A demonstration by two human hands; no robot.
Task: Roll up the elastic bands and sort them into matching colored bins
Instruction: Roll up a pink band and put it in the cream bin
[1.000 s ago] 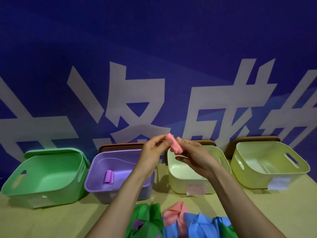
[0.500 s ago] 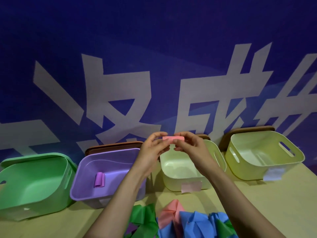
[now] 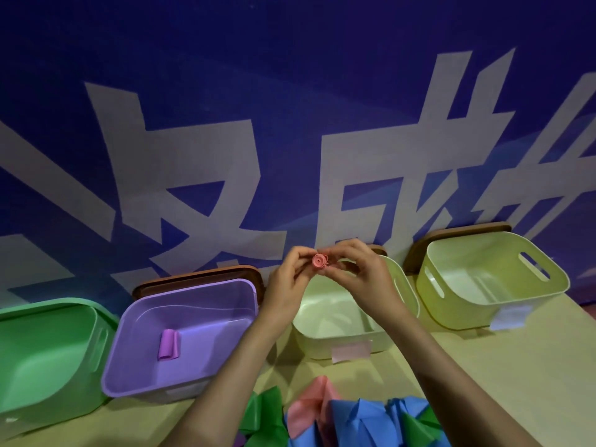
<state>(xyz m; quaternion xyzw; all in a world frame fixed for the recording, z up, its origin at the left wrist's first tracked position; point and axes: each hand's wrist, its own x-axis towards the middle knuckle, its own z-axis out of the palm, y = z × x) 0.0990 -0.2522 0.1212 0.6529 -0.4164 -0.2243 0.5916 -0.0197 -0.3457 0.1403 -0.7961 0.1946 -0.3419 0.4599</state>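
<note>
Pink roll (image 3: 320, 261) pinched between left hand (image 3: 285, 285) and right hand (image 3: 361, 275); rolling judged done; a drop into the pink-labelled bin (image 3: 317, 345) is called for next

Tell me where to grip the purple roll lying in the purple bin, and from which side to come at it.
Pinch the purple roll across its width, trapping the loose flap on its right edge so it likely stays wound. Come straight down through the open top of the purple bin: the roll lies flat on the floor, and the walls block sideways approaches.
</note>
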